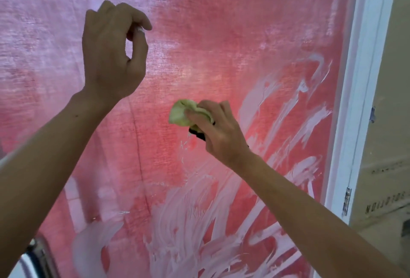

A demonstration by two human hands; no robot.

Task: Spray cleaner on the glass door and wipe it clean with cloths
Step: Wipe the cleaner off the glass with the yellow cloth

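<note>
The glass door (221,33) fills the view, with a pink-red fabric showing behind it. White cleaner smears (188,222) cover its lower middle and right side; the upper part looks hazy. My right hand (217,131) grips a bunched light-green cloth (179,114) and presses it to the glass at mid height. A dark piece (197,134) shows under that palm. My left hand (113,49) is raised at the upper left, close to the glass. Its fingers are curled, thumb near the index tip, where a small white speck shows. I see no object in it.
The white door frame (359,100) runs down the right side, with a metal hinge (347,200) low on it. A beige wall (390,122) lies beyond. A shiny metal part (37,255) shows at the lower left edge.
</note>
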